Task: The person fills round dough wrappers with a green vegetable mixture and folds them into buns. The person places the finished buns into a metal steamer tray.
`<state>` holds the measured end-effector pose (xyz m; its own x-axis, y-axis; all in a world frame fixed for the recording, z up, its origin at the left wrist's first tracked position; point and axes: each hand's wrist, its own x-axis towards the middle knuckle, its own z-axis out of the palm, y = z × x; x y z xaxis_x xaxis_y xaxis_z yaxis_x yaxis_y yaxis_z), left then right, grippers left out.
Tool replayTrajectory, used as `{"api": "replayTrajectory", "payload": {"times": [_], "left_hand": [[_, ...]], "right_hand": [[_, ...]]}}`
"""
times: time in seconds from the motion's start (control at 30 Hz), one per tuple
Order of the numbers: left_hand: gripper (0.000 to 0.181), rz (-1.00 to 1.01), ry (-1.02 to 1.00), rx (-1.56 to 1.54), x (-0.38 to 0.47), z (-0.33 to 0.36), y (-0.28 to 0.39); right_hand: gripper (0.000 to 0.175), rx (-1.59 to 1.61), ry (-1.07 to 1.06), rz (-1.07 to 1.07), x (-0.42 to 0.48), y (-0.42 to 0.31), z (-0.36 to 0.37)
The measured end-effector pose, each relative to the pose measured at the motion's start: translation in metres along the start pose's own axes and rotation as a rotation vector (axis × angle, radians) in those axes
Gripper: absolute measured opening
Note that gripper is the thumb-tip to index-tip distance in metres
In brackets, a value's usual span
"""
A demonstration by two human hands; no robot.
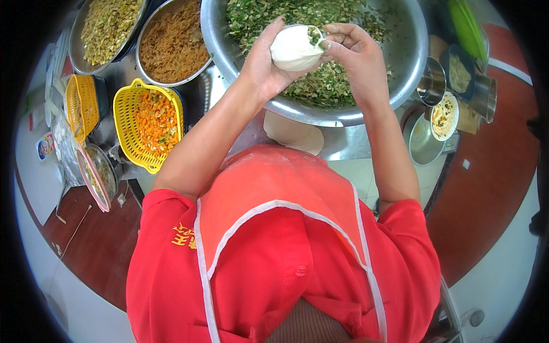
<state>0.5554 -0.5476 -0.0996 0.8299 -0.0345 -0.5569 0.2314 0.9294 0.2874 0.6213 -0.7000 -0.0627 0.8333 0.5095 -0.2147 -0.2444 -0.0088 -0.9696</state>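
Note:
A white dough wrapper with chopped green filling inside rests in my left hand, which cups it from the left and below. Its mouth gapes at the upper right, where the filling shows. My right hand pinches the dough's edge there between thumb and fingers. Both hands are over a large metal basin of chopped green vegetable filling. More flat dough wrappers lie on the metal counter between the basin and my apron.
Left of the basin stand a metal bowl of brown shreds, a bowl of yellowish diced food and a yellow plastic basket of diced carrot. Metal containers and a white bowl stand close by on the right.

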Motion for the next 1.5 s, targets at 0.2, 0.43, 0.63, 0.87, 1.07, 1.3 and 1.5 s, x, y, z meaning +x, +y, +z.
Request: {"api": "replayTrajectory", "payload": {"times": [0.2, 0.43, 0.63, 0.87, 1.07, 1.3, 1.5], "left_hand": [[0.05, -0.031, 0.015, -0.041, -0.004, -0.001, -0.001], [0.051, 0.105, -0.073, 0.306, -0.008, 0.008, 0.014], [0.052, 0.017, 0.004, 0.103, -0.008, 0.0, 0.009], [0.047, -0.028, 0.04, 0.07, -0.006, -0.006, 0.003], [0.046, -0.025, 0.044, 0.165, -0.006, -0.006, 0.003], [0.046, -0.036, 0.029, 0.222, -0.004, -0.011, 0.003], [0.051, -0.096, -0.02, 0.412, -0.009, 0.003, 0.014]], "right_hand": [[0.018, -0.516, 0.013, -0.182, -0.007, -0.006, 0.006], [0.012, -0.102, -0.033, -0.004, -0.002, -0.01, 0.001], [0.014, -0.504, 0.04, -0.316, -0.01, 0.004, 0.012], [0.019, -0.797, -0.071, -0.617, -0.008, 0.003, 0.004], [0.017, -0.713, -0.115, -0.497, -0.006, -0.001, 0.004], [0.013, -0.714, -0.111, -0.454, -0.01, -0.007, 0.003], [0.014, -0.851, -0.191, -0.669, -0.008, -0.018, 0.002]]}}
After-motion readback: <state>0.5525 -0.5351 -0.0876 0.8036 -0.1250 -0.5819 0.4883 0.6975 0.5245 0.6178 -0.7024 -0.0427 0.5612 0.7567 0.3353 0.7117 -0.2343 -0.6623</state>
